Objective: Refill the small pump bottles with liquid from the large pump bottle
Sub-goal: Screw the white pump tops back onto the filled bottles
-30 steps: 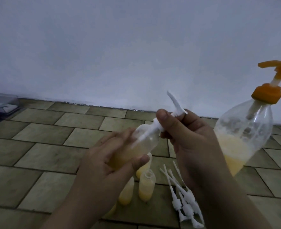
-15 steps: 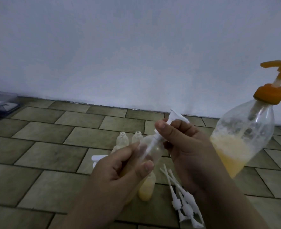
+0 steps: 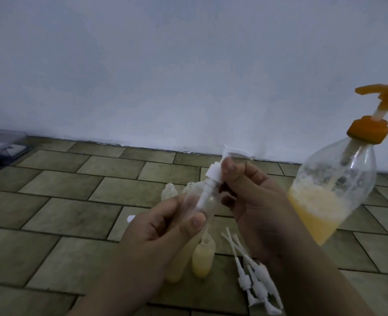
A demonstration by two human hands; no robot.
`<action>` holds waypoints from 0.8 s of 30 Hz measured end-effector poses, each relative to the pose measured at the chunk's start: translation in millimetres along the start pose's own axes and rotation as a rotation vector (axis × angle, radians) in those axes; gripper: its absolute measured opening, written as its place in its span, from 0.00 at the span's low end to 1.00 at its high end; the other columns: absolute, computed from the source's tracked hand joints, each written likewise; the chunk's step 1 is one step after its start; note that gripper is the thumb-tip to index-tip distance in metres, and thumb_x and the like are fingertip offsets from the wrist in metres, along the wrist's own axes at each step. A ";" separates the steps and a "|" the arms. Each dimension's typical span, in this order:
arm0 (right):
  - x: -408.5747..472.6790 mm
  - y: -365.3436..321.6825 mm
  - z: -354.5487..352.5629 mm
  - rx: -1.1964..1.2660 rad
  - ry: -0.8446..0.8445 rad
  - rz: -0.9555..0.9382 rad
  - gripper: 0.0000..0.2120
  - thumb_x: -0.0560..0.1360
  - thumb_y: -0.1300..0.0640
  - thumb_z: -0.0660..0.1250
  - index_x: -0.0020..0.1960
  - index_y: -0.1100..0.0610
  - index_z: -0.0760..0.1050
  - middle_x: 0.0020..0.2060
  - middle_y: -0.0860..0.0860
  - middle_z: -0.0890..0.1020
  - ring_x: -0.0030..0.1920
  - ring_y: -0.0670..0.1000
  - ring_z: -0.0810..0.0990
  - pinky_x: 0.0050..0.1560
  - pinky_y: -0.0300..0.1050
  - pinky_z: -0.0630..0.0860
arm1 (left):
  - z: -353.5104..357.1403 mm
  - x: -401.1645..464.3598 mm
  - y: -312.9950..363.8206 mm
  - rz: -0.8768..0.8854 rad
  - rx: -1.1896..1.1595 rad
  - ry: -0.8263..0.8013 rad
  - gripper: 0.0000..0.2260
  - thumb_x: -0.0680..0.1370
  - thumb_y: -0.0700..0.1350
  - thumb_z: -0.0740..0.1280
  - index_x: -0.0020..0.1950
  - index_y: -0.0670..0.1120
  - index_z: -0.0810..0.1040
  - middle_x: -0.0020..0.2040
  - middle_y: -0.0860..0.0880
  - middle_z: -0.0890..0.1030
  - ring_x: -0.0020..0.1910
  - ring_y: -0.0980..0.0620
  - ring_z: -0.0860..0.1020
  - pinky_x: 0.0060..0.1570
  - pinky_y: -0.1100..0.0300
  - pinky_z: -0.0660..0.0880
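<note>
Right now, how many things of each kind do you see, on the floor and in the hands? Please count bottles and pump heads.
Large pump bottle: 1
Small bottles: 5 (one in left hand, two empty, two filled)
White pump heads: 4 (one in right hand, three loose)
Total: 10

large pump bottle (image 3: pixel 332 190) – orange cap, yellow liquid | pump heads (image 3: pixel 254 283) – white | floor (image 3: pixel 63 215) – olive tiles

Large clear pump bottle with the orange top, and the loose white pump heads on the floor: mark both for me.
large clear pump bottle (image 3: pixel 339 183), head view, on its clear shoulder.
loose white pump heads (image 3: pixel 257 279), head view, on one collar.
</note>
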State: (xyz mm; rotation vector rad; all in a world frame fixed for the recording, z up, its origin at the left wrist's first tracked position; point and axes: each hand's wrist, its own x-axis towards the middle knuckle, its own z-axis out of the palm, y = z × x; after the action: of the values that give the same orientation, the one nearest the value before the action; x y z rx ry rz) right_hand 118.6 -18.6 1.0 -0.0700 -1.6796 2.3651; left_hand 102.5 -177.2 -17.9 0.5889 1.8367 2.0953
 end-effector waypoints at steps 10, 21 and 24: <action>6.3 4.0 0.8 0.059 -0.082 0.071 0.22 0.52 0.46 0.82 0.41 0.53 0.80 0.36 0.50 0.80 0.39 0.49 0.76 0.49 0.52 0.68 | -3.8 -2.2 -1.2 -0.087 -0.114 -0.067 0.29 0.51 0.66 0.77 0.45 0.51 0.85 0.34 0.42 0.82 0.32 0.50 0.81 0.32 0.61 0.77; -1.0 -2.4 0.6 0.024 0.000 0.075 0.12 0.56 0.55 0.77 0.34 0.57 0.77 0.31 0.52 0.79 0.32 0.47 0.77 0.37 0.41 0.74 | -4.6 -0.3 -6.1 -0.129 -0.138 -0.093 0.29 0.52 0.65 0.77 0.46 0.49 0.85 0.41 0.37 0.83 0.34 0.47 0.81 0.35 0.58 0.78; -0.7 2.3 -2.7 -0.032 -0.023 0.094 0.20 0.54 0.44 0.80 0.35 0.56 0.77 0.36 0.57 0.79 0.39 0.54 0.77 0.44 0.48 0.75 | -3.1 0.7 -8.4 -0.139 -0.130 -0.090 0.24 0.56 0.61 0.76 0.46 0.49 0.85 0.42 0.36 0.83 0.34 0.46 0.80 0.36 0.55 0.78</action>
State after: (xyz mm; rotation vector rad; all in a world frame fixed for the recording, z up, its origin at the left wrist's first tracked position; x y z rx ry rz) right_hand 119.4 -17.0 -2.2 -0.1309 -1.7624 2.4150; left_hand 100.0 -178.3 -26.4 0.5002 1.6302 2.0434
